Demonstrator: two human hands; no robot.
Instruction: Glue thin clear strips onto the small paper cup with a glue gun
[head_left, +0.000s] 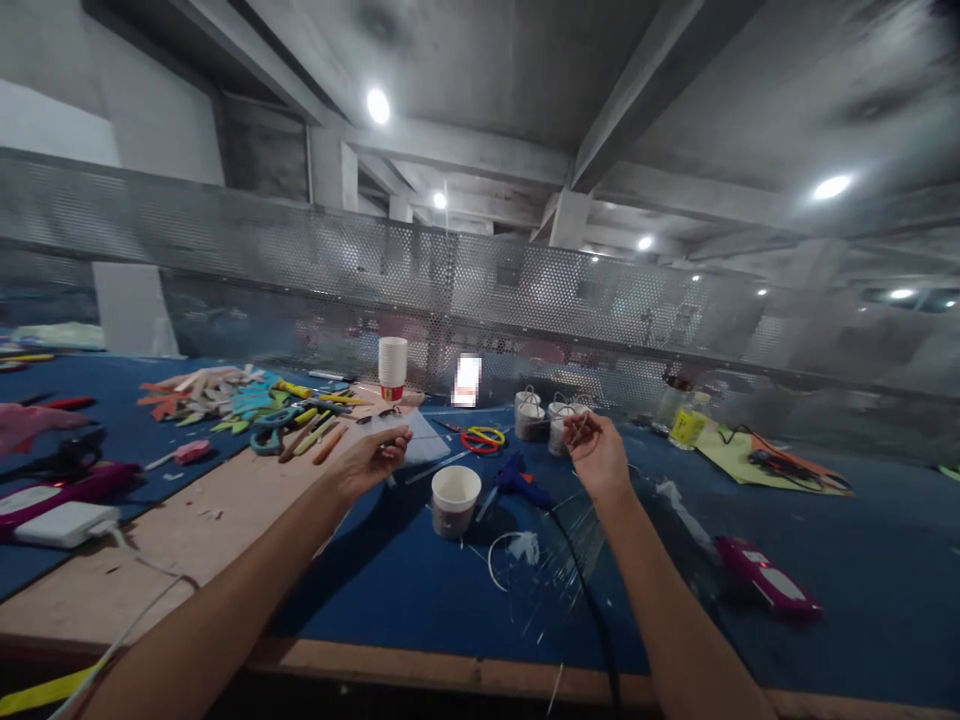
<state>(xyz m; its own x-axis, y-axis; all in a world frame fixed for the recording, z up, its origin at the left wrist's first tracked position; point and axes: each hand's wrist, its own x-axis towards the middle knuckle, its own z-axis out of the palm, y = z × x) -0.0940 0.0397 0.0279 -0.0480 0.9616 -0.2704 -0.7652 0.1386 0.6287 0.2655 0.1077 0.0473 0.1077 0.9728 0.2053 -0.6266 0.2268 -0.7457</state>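
Observation:
My left hand (pixel 375 458) is raised over the white paper sheets (pixel 429 440), its fingers curled in a pinch. A thin pale line runs rightward from near its fingertips, but I cannot make out what it holds. My right hand (pixel 600 455) is also pinched, in front of a handled paper cup (pixel 557 432); whatever lies between its fingers is too small to name. Between my hands a paper cup (pixel 455 505) with a grey wrapped side stands upright on the blue mat. Behind it lie a blue glue gun (pixel 521 482) and red-and-yellow-handled scissors (pixel 482 440).
A stack of paper cups (pixel 392 365) stands at the back. Wooden-handled tools (pixel 315 438) and colourful sticks (pixel 202 393) lie left. Loose clear strands (pixel 566 565) and a black cord (pixel 589 590) cross the front. A yellow-labelled bottle (pixel 688 422) and a purple device (pixel 769 578) are right.

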